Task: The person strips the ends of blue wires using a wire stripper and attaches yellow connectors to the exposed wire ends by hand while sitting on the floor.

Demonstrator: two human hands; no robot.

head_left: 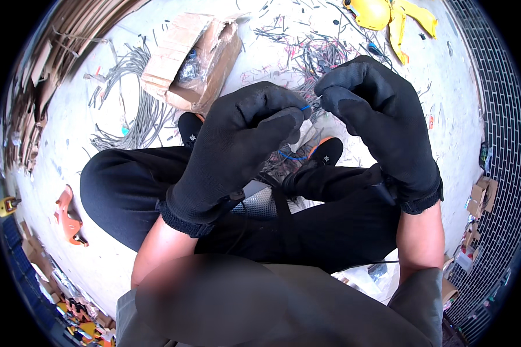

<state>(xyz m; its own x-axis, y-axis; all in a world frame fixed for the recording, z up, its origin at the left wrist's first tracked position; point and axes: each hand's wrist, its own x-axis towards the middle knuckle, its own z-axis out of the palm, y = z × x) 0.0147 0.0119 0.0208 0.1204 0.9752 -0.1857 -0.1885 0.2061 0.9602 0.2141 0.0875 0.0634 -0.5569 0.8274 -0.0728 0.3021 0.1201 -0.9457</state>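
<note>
Both of my hands wear black gloves and are raised in front of my crossed legs, fingertips close together. My left hand [234, 136] pinches a thin blue wire [305, 108] between thumb and forefinger, and its short end sticks out toward the right hand. My right hand [385, 115] is also closed in a pinch, thumb against fingers. A tiny pale tip shows at those fingertips, too small to name. Below the hands, a longer run of blue wire [293, 157] lies over dark wire scraps between my shoes.
Beyond my legs stand an open cardboard box [220, 63] and a loose coil of grey cable [142, 118]. Cut wire scraps [318, 55] litter the floor ahead. Yellow plastic parts [371, 13] lie far right, an orange plastic piece [68, 217] at left. Flattened cardboard [37, 75] is stacked along the left.
</note>
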